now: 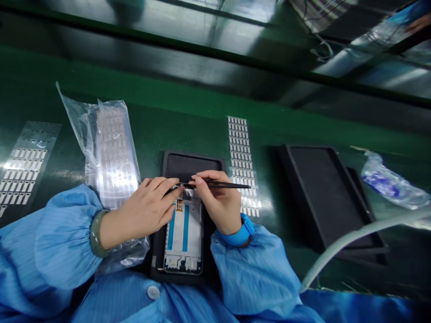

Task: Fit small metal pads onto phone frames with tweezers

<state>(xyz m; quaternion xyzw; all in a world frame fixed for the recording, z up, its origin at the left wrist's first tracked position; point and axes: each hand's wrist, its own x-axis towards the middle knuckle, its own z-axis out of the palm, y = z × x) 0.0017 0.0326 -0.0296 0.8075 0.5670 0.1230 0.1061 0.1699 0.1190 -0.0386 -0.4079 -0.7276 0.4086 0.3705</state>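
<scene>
My right hand (215, 202) pinches black fine-tipped tweezers (222, 185), which lie almost level with their tips pointing left. The tips reach my left hand (144, 208), whose fingers curl over the top edge of a phone frame (183, 237). That frame has blue strips and a small orange-and-black part near its top, and it lies in a black tray (188, 167). My fingers hide the frame's upper end. Whatever the tweezer tips touch is hidden too.
Silver strips of small die-cut pieces (241, 166) lie on the green bench (202, 121), with another strip (28, 166) at far left and more in a clear plastic bag (114, 152). A second black tray (323, 193), a crumpled bag (390, 184) and a pale hose (357, 237) are at right.
</scene>
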